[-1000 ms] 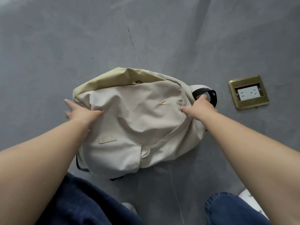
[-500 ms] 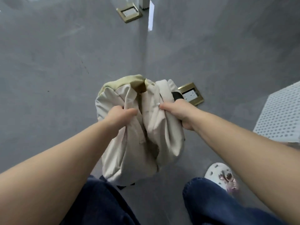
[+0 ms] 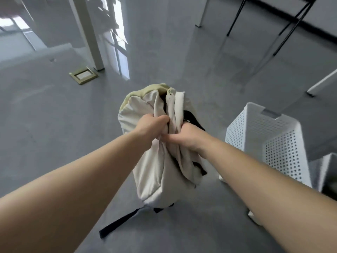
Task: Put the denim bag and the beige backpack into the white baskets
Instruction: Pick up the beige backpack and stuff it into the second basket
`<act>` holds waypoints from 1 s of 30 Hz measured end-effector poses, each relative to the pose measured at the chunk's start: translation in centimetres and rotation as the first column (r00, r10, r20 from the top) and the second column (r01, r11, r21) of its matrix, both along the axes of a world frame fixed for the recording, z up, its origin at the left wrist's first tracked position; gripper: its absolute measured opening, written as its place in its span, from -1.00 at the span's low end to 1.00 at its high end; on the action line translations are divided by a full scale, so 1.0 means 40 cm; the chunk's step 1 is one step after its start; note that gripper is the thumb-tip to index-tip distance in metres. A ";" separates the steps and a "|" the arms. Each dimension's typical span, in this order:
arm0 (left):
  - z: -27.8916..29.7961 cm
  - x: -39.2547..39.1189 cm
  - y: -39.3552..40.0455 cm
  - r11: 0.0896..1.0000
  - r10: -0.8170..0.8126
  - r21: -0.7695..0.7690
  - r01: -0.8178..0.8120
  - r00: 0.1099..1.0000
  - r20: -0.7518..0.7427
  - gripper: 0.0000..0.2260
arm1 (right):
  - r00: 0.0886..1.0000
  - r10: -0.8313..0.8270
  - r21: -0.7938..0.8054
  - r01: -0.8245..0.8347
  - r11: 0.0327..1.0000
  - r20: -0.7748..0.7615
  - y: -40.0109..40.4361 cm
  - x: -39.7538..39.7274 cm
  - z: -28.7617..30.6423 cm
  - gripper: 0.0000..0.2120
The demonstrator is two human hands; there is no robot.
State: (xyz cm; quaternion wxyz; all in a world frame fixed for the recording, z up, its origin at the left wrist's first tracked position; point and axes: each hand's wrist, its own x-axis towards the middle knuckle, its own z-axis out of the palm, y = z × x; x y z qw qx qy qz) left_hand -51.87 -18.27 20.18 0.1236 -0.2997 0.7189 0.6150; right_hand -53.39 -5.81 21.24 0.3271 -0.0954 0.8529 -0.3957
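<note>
You are in the carry step: the beige backpack [image 3: 160, 161] hangs clear of the floor [image 3: 54, 125] in front of you, gathered up by its cloth. Your left hand [image 3: 149, 127] is clenched on a bunch of fabric near the upper middle, and your right hand [image 3: 186, 136] is clenched on the fold just beside it, the two hands nearly touching. A black strap [image 3: 118, 223] trails loose from the bottom of the backpack, down toward the floor.

The white basket [image 3: 264, 136] stands to your right, near the backpack but apart from it, its open top facing up and its perforated walls in plain view. A second white basket [image 3: 326, 170] shows only as an edge further right, partly cut off. The denim bag is not in view, so you cannot tell from here whether it is already stowed.

The next move, as it looks, calls for swinging the backpack right, lifting it over the near rim and lowering it in. Mind the loose strap: it could catch on the rim or hang outside.

The floor is smooth grey, glossy enough to mirror window light. A brass floor socket [image 3: 83, 76] sits well off to the left, beside a white post [image 3: 89, 33]. Thin black legs [image 3: 284, 30] of some furniture stand at the far right.
</note>
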 end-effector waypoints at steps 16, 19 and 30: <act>0.046 -0.295 0.039 0.979 -0.174 0.058 0.194 0.953 -0.248 -0.79 | 0.903 -0.293 -0.151 0.257 0.955 -0.313 0.051 -0.272 0.012 -0.70; -0.024 -0.306 0.050 0.958 -0.270 -0.192 0.213 0.894 -0.357 -0.68 | 0.849 -0.407 -0.186 0.363 0.913 -0.337 0.089 -0.299 0.007 -0.67; -0.221 -0.220 0.108 0.907 -0.023 0.416 0.071 0.993 -0.120 -0.70 | 0.609 -0.758 -0.344 0.677 0.650 -0.233 0.271 -0.215 -0.033 -0.86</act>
